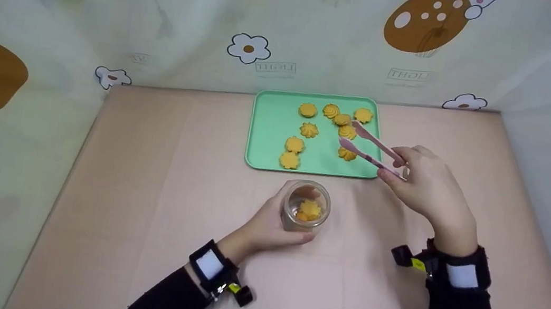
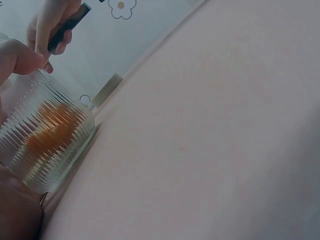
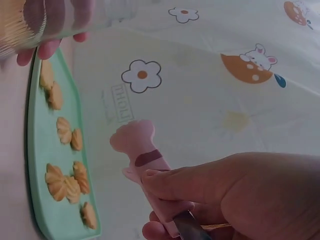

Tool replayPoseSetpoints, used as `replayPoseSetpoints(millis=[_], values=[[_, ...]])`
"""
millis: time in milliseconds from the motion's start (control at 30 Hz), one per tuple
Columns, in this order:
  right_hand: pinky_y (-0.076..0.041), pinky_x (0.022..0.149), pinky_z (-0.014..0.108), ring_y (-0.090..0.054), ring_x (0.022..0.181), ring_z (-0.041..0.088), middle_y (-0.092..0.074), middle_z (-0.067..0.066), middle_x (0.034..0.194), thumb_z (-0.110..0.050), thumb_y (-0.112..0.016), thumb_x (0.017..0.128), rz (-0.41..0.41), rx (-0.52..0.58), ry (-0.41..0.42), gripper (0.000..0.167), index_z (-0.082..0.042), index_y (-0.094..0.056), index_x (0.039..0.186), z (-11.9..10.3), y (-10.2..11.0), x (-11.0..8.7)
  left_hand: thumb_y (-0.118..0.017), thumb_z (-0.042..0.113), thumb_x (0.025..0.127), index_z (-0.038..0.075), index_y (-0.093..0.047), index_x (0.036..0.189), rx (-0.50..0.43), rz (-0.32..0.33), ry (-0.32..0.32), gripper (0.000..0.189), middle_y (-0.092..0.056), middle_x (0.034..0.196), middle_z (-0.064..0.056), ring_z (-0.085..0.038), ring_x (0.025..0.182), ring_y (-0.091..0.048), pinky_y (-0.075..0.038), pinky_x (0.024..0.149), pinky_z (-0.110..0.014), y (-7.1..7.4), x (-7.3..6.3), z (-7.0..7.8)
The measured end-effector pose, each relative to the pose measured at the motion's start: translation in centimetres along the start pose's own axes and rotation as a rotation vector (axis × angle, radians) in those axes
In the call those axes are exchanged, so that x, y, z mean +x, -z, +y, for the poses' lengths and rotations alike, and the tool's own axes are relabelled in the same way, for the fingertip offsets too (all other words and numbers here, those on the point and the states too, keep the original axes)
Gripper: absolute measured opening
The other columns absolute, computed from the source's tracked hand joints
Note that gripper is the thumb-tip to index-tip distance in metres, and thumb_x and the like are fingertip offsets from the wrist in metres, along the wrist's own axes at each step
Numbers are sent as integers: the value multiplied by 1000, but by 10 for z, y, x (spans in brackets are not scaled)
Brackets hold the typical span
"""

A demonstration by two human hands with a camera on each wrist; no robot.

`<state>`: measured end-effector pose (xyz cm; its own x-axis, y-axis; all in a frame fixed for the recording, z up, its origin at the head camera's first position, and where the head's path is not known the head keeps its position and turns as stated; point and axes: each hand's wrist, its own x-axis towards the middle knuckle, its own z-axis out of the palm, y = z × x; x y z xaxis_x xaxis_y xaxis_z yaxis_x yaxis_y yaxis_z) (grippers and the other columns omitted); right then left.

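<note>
My left hand (image 1: 266,222) grips a ribbed glass jar (image 2: 37,112) that stands mouth up on the table in front of the tray. Inside the jar lie a few golden cookies (image 1: 309,209). Pink tongs (image 1: 371,160) with paw-shaped tips (image 3: 135,137) are held in my right hand (image 1: 433,191). The tips are spread apart over the right part of a green tray (image 1: 272,122), nothing between them. Several flower-shaped and swirled cookies (image 1: 309,130) lie on that tray, some touching each other. The tips partly cover the cookies below them in the head view.
The pinkish table (image 1: 143,185) carries the tray at its back edge. A patterned curtain (image 1: 186,20) with flowers and rabbits hangs close behind the tray and along both sides.
</note>
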<state>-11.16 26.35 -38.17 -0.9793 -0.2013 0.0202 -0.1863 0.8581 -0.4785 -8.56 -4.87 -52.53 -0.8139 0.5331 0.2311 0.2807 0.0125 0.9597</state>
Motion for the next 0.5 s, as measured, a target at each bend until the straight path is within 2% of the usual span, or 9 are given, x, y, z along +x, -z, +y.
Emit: replayPoseSetpoints(millis=[233, 500], values=[[-46, 74, 46, -58, 91, 35, -65, 19, 103, -27, -79, 100, -65, -28, -63, 42, 6, -70, 124, 12, -8, 8, -94, 23, 80, 21, -48, 156, 3, 4, 12, 89, -63, 147, -1, -19, 140, -56, -37, 127, -46, 0, -1, -1], [-50, 74, 48, -60, 89, 35, -66, 21, 101, -28, -79, 100, -124, -36, -76, 49, 10, -70, 129, 19, -14, 14, -94, 24, 80, 22, -47, 156, 7, 6, 11, 90, -62, 147, -1, -21, 141, -56, -37, 127, -48, 0, -1, -1]])
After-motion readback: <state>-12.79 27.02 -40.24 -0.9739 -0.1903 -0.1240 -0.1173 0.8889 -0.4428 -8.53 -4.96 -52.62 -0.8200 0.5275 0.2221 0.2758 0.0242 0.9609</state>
